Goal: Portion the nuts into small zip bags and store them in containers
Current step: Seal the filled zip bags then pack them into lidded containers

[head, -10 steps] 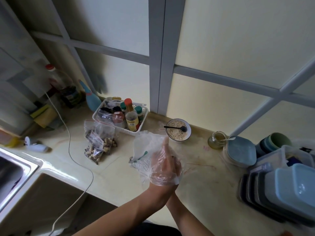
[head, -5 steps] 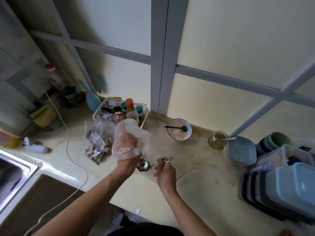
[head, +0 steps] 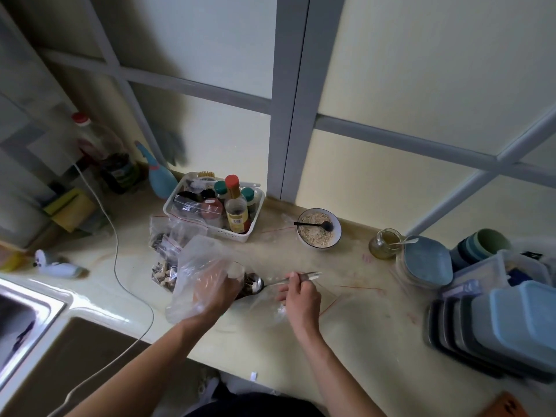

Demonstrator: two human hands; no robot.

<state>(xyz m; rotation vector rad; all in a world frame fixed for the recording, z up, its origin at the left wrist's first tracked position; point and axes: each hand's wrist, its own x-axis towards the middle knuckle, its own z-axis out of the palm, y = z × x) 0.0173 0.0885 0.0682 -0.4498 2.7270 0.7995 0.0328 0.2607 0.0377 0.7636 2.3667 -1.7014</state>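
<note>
My left hand (head: 215, 288), inside a loose clear plastic glove, reaches down onto dark nuts at the bowl of a metal spoon (head: 255, 285) on the counter; whether it holds any is hidden. My right hand (head: 299, 293) pinches the spoon's handle. An empty clear zip bag (head: 304, 308) with a red seal line lies flat under and beside my right hand. Several small zip bags of nuts (head: 167, 257) lie heaped left of my left hand. Stacked blue lidded containers (head: 511, 329) stand at the right edge.
A white basket of sauce bottles (head: 224, 210) sits at the back. A bowl of oats with a black spoon (head: 319, 230), a glass jar (head: 385, 243) and blue dishes (head: 427, 260) stand to the right. A white cable (head: 132, 293) crosses the counter; a sink (head: 18, 323) is at left.
My gloved left hand has come down from in front of the basket onto the spoon's bowl. One second ago both hands were together, working the glove on.
</note>
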